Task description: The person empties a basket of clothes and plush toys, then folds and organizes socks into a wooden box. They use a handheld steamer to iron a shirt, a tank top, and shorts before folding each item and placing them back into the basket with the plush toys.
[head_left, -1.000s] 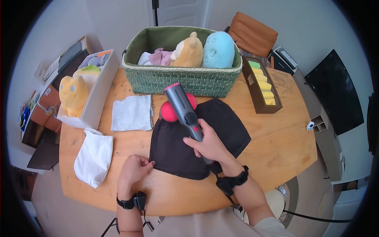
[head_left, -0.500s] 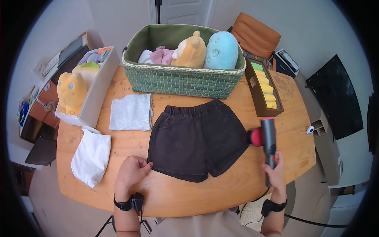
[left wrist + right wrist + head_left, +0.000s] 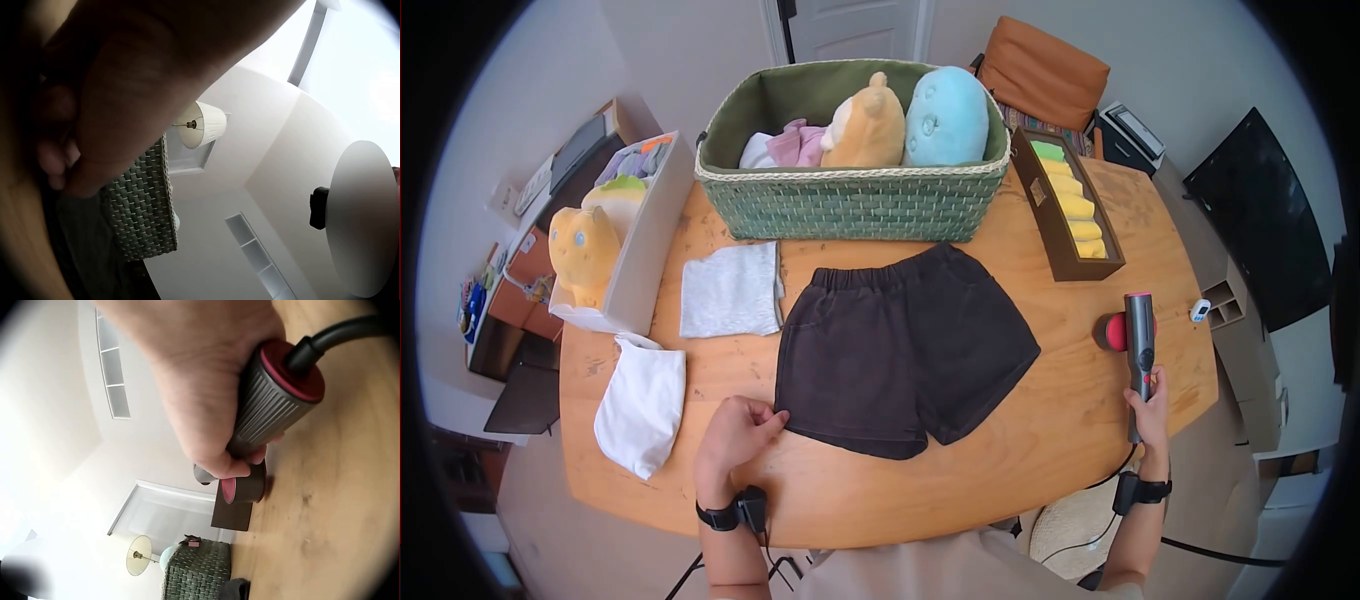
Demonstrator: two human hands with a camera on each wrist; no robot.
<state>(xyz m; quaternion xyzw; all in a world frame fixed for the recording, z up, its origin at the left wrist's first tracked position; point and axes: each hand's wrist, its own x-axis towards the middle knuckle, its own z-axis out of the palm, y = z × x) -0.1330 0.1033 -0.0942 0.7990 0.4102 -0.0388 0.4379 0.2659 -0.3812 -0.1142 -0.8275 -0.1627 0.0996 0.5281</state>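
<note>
Black shorts (image 3: 900, 350) lie flat on the wooden table, waistband toward the basket. At their lower left corner my left hand (image 3: 738, 432) pinches the hem between thumb and fingers; in the left wrist view the hand (image 3: 137, 81) is dark against the black cloth (image 3: 87, 244). My right hand (image 3: 1150, 410) grips the handle of a grey and red hair dryer (image 3: 1140, 335) at the table's right side, apart from the shorts. The right wrist view shows fingers curled round the dryer's ribbed grip (image 3: 269, 406).
Behind the shorts stands a green woven basket (image 3: 850, 205) with plush toys. A grey folded cloth (image 3: 730, 290), a white cloth (image 3: 642, 405) and a white box (image 3: 645, 250) are on the left. A brown box (image 3: 1060, 225) of yellow rolls and a small white device (image 3: 1200, 310) are on the right.
My right hand has carried the dryer from above the shorts to the table's right side, uncovering the waistband. My left hand stays at the hem corner.
</note>
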